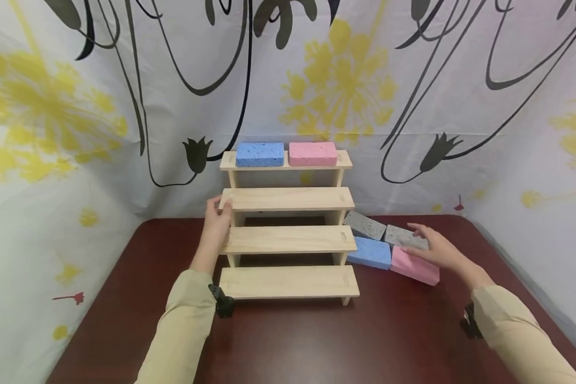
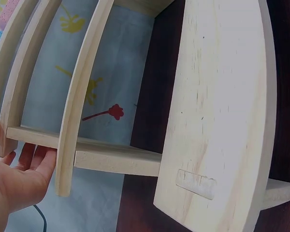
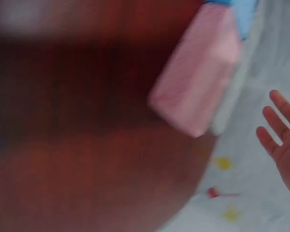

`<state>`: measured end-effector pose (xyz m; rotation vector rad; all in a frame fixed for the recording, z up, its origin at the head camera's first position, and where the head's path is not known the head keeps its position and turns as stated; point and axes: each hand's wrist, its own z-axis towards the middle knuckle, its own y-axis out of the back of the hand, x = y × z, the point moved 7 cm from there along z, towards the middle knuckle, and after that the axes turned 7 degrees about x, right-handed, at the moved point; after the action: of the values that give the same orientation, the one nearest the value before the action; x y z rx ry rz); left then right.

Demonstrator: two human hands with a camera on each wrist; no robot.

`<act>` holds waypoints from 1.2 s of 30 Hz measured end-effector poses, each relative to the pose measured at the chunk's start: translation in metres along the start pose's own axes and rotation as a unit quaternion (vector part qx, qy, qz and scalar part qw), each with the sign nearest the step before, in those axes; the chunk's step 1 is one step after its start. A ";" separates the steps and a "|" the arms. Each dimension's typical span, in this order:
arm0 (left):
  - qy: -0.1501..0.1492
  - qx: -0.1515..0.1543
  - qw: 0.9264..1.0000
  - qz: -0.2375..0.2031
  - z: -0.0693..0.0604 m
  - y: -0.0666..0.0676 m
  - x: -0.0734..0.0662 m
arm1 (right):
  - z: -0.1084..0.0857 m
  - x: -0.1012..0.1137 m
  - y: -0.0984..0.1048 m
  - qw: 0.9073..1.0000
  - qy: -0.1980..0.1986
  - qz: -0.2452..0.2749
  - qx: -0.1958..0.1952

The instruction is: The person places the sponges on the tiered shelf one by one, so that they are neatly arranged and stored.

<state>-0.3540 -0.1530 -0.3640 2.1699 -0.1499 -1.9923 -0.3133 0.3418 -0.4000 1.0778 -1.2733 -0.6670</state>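
A four-step wooden rack (image 1: pixel 288 238) stands on the table, a blue sponge (image 1: pixel 260 154) and a pink sponge (image 1: pixel 312 154) side by side on its top step. The left hand (image 1: pixel 216 221) holds the rack's left side near the second step from the top; in the left wrist view its fingers (image 2: pixel 36 162) curl around the side support (image 2: pixel 116 159). Over the loose sponges right of the rack hovers the right hand (image 1: pixel 437 249), fingers spread and holding nothing. Beneath and beside it lie a pink sponge (image 1: pixel 415 265), a blue sponge (image 1: pixel 370 253) and two grey sponges (image 1: pixel 365 226) (image 1: pixel 405 237).
The dark red table (image 1: pixel 288 341) extends in front of the rack. A patterned cloth (image 1: pixel 173 122) hangs behind the table and along both sides. The loose sponges lie close together against the rack's right side.
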 end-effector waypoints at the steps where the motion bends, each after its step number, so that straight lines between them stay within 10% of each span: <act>1: -0.001 0.000 1.000 0.001 0.000 0.001 -0.001 | -0.003 -0.006 -0.005 1.000 -0.005 0.001 0.004; 12: -0.005 0.005 1.000 -0.007 0.002 -0.003 0.003 | -0.026 -0.026 -0.037 0.994 -0.056 -0.092 0.011; 18: -0.011 -0.001 1.000 -0.008 0.002 -0.002 0.000 | -0.029 -0.010 -0.042 0.989 -0.019 -0.143 0.015; 25: -0.012 -0.007 1.000 0.002 0.003 0.005 0.001 | -0.025 -0.010 -0.047 0.994 -0.049 -0.092 0.039; 30: -0.011 -0.006 1.000 0.005 0.003 0.003 0.000 | -0.023 -0.011 -0.032 0.994 -0.062 -0.068 0.066; 36: -0.021 -0.010 1.000 0.007 0.003 0.004 -0.007 | -0.005 0.011 0.009 0.999 -0.007 -0.045 -0.005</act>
<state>-0.3575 -0.1554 -0.3565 2.1098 -0.1494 -2.0243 -0.3073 0.3372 -0.3870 1.1291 -1.2383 -0.7487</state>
